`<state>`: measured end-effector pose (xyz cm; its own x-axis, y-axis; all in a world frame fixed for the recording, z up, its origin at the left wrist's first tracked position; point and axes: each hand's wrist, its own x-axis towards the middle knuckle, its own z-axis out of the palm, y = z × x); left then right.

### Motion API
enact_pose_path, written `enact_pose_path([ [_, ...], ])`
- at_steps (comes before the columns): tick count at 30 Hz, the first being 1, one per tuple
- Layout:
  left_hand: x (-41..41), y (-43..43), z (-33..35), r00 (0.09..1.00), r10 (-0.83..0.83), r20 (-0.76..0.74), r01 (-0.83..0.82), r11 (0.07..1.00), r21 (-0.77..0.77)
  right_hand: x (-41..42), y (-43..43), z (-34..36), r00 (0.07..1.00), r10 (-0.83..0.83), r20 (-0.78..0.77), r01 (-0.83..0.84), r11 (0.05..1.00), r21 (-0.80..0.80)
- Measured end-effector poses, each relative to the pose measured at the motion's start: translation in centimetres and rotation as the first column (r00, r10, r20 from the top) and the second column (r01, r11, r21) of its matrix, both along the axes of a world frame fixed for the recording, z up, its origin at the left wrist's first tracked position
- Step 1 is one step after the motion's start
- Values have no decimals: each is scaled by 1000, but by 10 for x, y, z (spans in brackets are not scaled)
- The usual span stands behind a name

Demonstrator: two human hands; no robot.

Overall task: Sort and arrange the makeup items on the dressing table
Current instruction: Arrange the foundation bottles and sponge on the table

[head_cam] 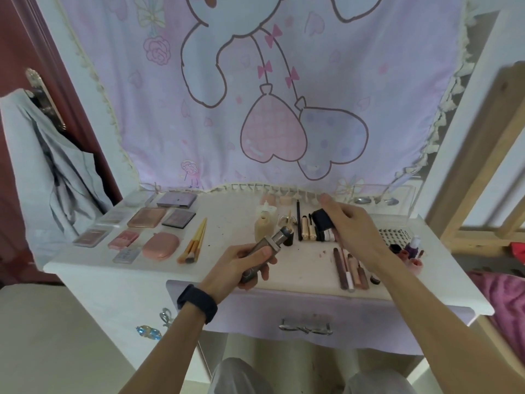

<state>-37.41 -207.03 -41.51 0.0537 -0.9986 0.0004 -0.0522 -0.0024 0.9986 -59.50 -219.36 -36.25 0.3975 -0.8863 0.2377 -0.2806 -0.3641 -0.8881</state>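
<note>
Head view looks down on a white dressing table (119, 275) with a lilac drawer (369, 317) at its front. The left hand (241, 265), a dark band (197, 302) on its wrist, grips a grey-brown tube (277, 238) in a closed fist above the middle of the tabletop, and the tube's top slants up and to the right. The right hand (358, 226) is over the back right part of the table, its fingers curled round a black-capped tube (322, 218) with the thumb stretched out above it; the hand is blurred, so the finer hold is hard to read. Just left of that hand lie gold tubes (308, 230) and a black pencil (299, 220) side by side, and a beige bottle (262, 226) lies behind the grey-brown tube. Flat palettes (146, 217) sit in rows on the left part, with a pink case (161, 245) and a bunch of brushes (196, 243) beside them. Slim sticks (349, 268) lie side by side at the front right, under the right forearm. A purple bottle (413, 244) stands near the right edge. A cartoon cloth (284, 109) hangs behind the table
</note>
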Motion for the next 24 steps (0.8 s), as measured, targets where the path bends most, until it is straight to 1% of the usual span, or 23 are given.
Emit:
enact_pose_path([
  [2,-4,-3,-2,1000,-3,-25,3,1000,-16,6,4,-5,983,130,130,-150,976,160],
  [4,-8,-5,-5,998,18,-63,-19,1000,-11,11,7,-15,942,181,282,-263,921,287],
  [6,-8,-8,-9,993,79,-87,-80,997,-6,14,9,-28,921,152,360,-283,895,345],
  [9,1,-11,-16,980,176,-89,-179,984,-21,21,15,-50,920,123,373,-285,862,420],
  [11,9,-13,-19,974,227,-24,-228,973,-36,25,20,-64,935,103,341,-266,839,474],
  [13,16,-14,-22,963,267,41,-266,963,-40,30,24,-77,954,64,294,-203,857,474],
  [15,22,-17,-24,950,291,112,-289,957,-31,36,27,-87,976,19,215,-109,902,417],
  [18,29,-24,-28,918,331,219,-328,943,-51,43,31,-98,999,-38,22,31,966,258],
  [19,31,-26,-29,905,345,248,-342,938,-58,44,32,-100,998,-63,-20,65,975,211],
  [22,35,-30,-33,889,336,311,-338,940,-47,47,32,-102,993,-97,-62,106,980,166],
  [24,36,-32,-35,889,327,321,-331,943,-43,49,29,-102,989,-98,-109,111,987,118],
])
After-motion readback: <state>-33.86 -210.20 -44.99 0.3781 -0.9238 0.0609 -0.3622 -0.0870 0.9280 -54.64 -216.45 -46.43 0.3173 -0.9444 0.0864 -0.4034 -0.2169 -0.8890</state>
